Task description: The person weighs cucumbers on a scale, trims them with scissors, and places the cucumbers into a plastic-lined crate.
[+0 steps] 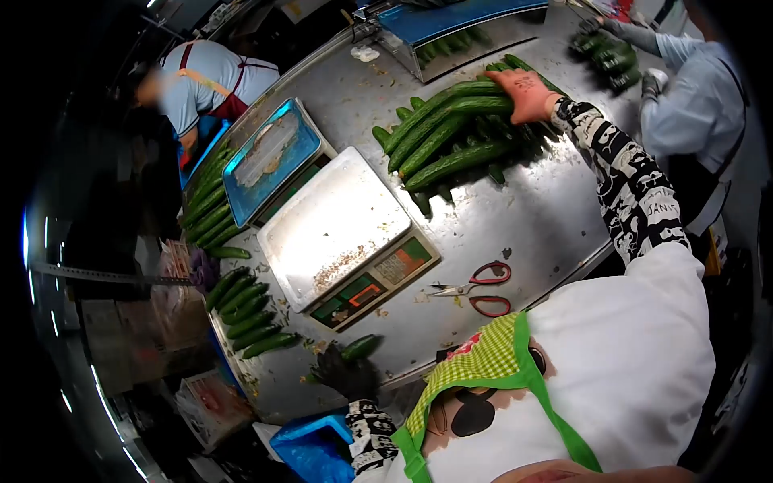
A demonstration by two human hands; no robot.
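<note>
My left hand (346, 374), in a dark glove, is closed around a short cucumber (362, 347) at the table's near edge. One end of it sticks out past the fingers. Out at the far right, my right hand (527, 94) wears an orange-pink glove. Its fingers and thumb grip the ends of long cucumbers (451, 121) on top of a pile; how many it holds is hidden. Beside my left hand, several short cucumbers (250, 310) lie in a row. Red-handled scissors (471, 288) rest on the metal table (531, 217), their blades pointing left.
A white-topped scale (338, 225) stands mid-table, with a blue-topped scale (270, 161) behind it. More cucumbers (208, 201) lie along the left edge. A blue-topped metal stand (459, 24) is at the back. One person bends at the left; another handles dark green produce (608, 60) at the right.
</note>
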